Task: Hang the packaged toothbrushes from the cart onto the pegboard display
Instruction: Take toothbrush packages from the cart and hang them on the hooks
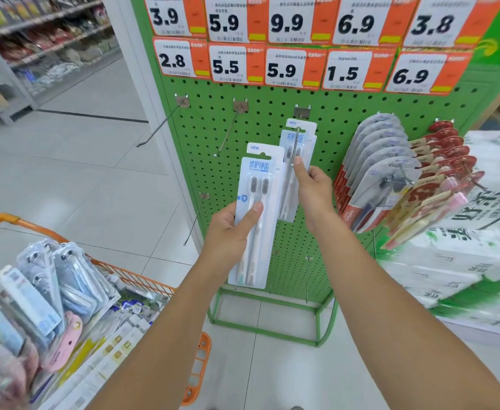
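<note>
Shop aisle, green pegboard display (272, 179) under orange price tags (234, 66). Left hand (231, 232) grips a two-brush toothbrush pack (257, 214) upright, apparently next to hang; right hand (311, 187) pinches the hook (294, 146) tip, where a matching hung pack (297, 161) sits. Orange cart (142, 279) at left holds more packs; filled hooks (405, 176) crowd the right, two bare hooks (160, 125) stand left.

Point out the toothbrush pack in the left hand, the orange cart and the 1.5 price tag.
toothbrush pack (260, 184), head view, upper card front.
orange cart (12, 221), head view, top rim.
1.5 price tag (343, 74), head view, printed digits.
</note>
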The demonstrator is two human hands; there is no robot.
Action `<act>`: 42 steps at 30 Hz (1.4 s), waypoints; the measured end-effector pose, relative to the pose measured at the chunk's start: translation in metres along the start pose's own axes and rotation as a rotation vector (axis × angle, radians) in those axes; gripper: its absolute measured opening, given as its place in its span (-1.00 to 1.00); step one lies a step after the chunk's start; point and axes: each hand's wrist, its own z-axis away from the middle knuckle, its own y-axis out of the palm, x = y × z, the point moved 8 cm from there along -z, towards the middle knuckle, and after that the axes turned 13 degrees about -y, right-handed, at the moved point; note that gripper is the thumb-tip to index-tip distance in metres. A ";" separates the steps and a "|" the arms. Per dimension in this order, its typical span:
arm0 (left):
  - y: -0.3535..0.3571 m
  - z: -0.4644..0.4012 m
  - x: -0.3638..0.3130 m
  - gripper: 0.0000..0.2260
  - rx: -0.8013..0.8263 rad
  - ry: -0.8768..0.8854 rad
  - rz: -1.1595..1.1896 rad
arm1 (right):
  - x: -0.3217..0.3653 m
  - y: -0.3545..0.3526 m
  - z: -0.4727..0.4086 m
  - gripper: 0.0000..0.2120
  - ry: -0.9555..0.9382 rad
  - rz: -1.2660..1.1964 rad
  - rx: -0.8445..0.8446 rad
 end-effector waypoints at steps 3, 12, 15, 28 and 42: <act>0.004 -0.003 -0.008 -0.80 0.027 0.023 0.036 | -0.015 0.005 -0.028 -0.52 0.094 0.014 -0.025; 0.029 -0.005 -0.011 -0.90 0.111 0.044 0.025 | -0.029 -0.006 -0.034 -0.48 0.215 0.069 0.064; 0.030 -0.009 -0.007 -0.90 0.111 0.031 0.050 | 0.007 -0.017 0.023 -0.55 0.116 -0.053 0.048; 0.043 -0.016 0.005 -0.89 0.116 0.010 0.056 | 0.051 -0.018 0.066 -0.46 -0.240 -0.155 0.175; 0.036 -0.035 0.009 -0.71 -0.014 -0.017 -0.168 | 0.038 -0.017 0.037 -0.73 -0.206 -0.018 0.095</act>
